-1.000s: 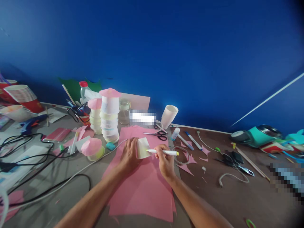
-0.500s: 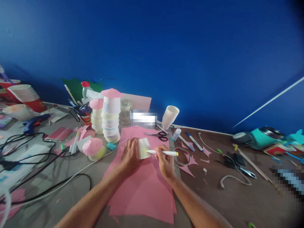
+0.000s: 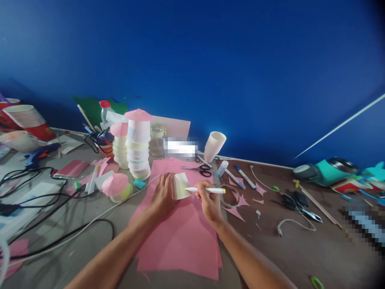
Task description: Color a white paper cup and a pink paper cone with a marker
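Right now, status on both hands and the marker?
Left hand steadying white card. Right hand gripping yellow-tipped marker, tip at card. Scissors just beyond, on pink paper; nothing between marker and card.

Bare left hand (image 3: 165, 192), palm down, fingers together and pointing far, forearm slanting in from near left. Bare right hand (image 3: 208, 199) closed in a pen grip, fingertips toward left, forearm from near right. Hands apart, both wrists roughly straight.

My right hand (image 3: 207, 200) covers part of the marker (image 3: 218, 190). Pixelation blots out a white patch (image 3: 181, 148) at far centre and something (image 3: 365, 226) at right; the left edge crops a red cup (image 3: 6, 119).
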`<act>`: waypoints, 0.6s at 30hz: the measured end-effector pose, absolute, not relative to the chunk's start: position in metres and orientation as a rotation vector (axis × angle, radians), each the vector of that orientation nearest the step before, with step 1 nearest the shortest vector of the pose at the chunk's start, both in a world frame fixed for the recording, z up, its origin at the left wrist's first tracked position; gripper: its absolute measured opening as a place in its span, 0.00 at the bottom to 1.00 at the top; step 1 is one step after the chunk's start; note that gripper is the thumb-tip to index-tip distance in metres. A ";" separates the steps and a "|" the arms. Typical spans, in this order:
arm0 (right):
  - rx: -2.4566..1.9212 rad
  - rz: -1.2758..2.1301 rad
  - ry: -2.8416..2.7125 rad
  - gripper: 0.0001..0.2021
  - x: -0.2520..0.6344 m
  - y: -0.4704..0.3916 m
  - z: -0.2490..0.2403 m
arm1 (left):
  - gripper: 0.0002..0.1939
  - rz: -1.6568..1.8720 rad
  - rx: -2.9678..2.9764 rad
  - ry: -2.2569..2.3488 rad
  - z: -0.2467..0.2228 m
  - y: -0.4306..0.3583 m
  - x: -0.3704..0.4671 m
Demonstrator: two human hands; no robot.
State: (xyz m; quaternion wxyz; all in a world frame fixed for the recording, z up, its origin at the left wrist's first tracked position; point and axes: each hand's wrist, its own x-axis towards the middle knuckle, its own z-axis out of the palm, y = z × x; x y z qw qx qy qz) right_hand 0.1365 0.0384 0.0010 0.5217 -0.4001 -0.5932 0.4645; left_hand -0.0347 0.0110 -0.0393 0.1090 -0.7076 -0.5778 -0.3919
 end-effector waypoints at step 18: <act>-0.930 1.120 -1.454 0.17 0.136 0.039 -0.001 | 0.35 -1.174 -2.097 -1.745 -0.039 0.011 -0.034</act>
